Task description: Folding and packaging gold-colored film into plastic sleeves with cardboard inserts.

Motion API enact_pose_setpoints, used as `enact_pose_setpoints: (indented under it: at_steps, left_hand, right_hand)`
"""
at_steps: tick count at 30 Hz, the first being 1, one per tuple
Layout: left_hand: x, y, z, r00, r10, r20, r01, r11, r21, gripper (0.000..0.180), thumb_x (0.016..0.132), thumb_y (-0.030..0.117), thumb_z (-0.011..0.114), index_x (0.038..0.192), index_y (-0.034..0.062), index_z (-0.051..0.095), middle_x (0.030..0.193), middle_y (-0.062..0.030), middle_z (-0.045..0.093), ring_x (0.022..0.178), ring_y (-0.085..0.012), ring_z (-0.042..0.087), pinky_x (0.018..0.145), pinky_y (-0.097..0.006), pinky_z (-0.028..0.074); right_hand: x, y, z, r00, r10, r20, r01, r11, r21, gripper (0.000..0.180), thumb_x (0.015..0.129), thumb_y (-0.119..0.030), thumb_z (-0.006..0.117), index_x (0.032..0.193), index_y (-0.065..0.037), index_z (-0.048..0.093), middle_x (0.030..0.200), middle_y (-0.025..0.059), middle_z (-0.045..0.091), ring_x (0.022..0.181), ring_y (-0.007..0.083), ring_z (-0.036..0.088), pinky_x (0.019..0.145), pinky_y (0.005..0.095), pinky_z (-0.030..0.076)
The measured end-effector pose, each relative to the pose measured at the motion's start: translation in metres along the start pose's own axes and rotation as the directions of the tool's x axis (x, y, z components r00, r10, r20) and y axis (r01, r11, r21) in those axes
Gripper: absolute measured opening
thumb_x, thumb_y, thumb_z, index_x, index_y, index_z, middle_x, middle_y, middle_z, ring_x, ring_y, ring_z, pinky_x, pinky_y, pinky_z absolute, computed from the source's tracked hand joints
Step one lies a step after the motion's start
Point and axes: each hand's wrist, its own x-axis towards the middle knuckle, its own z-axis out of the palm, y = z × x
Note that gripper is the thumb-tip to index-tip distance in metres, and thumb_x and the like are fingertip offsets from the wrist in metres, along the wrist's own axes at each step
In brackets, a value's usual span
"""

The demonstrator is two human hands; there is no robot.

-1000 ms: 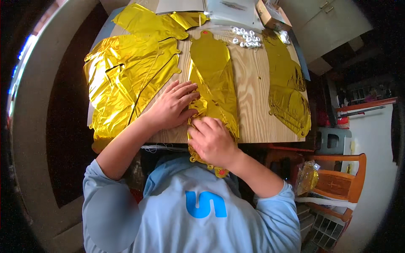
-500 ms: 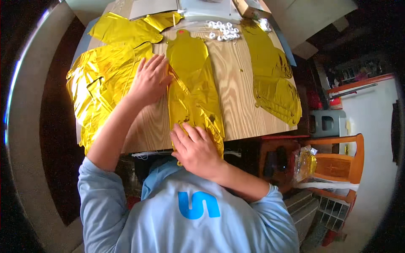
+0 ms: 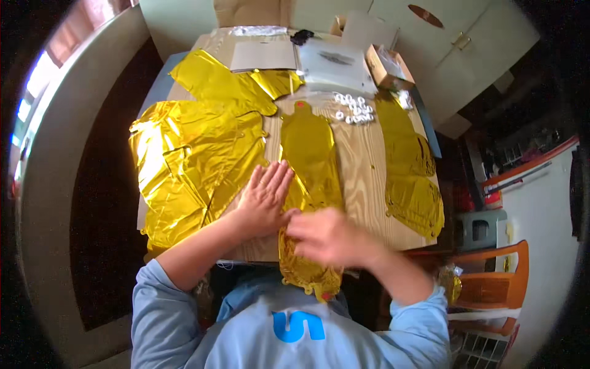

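A flat gold foil balloon (image 3: 309, 144) lies lengthwise on the wooden table (image 3: 359, 190), with a red spot at its far tip. Its near end is crinkled and hangs over the front edge. My left hand (image 3: 264, 198) rests on the balloon's left edge, fingers stretched out and pressed flat. Just right of it, my right hand (image 3: 332, 237) is over the balloon's near half. Motion smears its fingers, so whether they grip the foil is unclear.
More gold foil sheets (image 3: 203, 160) spread over the left side, and another folded foil balloon (image 3: 405, 160) lies right. White ring-shaped pieces (image 3: 355, 109) are heaped beyond the middle. Farther back are a grey-white board (image 3: 264, 56), clear plastic bags (image 3: 338, 69) and a cardboard box (image 3: 390, 69).
My right hand has lifted from the balloon's near end and moved forward, close to my left hand. My left hand stays flat by the balloon's left edge. The view has tilted up.
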Motion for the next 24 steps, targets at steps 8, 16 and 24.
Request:
enact_pose_setpoints:
  at_steps: [8, 16, 24]
  left_hand:
    - [0.007, -0.007, -0.012, 0.998, -0.032, -0.052, 0.019, 0.972, -0.235, 0.087, 0.097, 0.061, 0.047, 0.157, 0.0008, 0.027, 0.163, -0.0243, 0.024, 0.152, -0.0397, 0.02, 0.122, -0.057, 0.016]
    - [0.149, -0.242, -0.062, 0.768, -0.516, -0.379, 0.247, 0.785, -0.568, 0.031, 0.093, 0.024, 0.06, 0.106, -0.0022, 0.071, 0.098, -0.0261, 0.072, 0.098, -0.039, 0.07, 0.087, -0.045, 0.055]
    - [0.236, -0.417, 0.024, 0.779, -0.626, -0.017, 0.619, 0.766, 0.174, 0.042, 0.089, 0.026, 0.054, 0.114, -0.0017, 0.072, 0.125, -0.0233, 0.066, 0.115, -0.0404, 0.065, 0.097, -0.045, 0.053]
  right_hand:
    - [0.178, 0.232, -0.099, 0.809, 0.41, -0.42, -0.466, 0.884, -0.034, 0.031, 0.09, -0.029, 0.07, 0.111, -0.006, 0.073, 0.106, 0.0185, 0.074, 0.098, 0.0357, 0.07, 0.087, 0.0419, 0.056]
    - [0.273, 0.294, -0.089, 0.7, 0.629, -0.339, -0.714, 0.613, -0.338, 0.042, 0.095, -0.032, 0.059, 0.13, -0.008, 0.063, 0.135, 0.0167, 0.061, 0.13, 0.0342, 0.053, 0.11, 0.05, 0.04]
    - [0.305, 0.289, -0.062, 0.802, 0.544, -0.246, -0.592, 0.673, -0.444, 0.034, 0.095, -0.016, 0.051, 0.124, -0.007, 0.065, 0.138, 0.0121, 0.058, 0.136, 0.0291, 0.048, 0.121, 0.0572, 0.021]
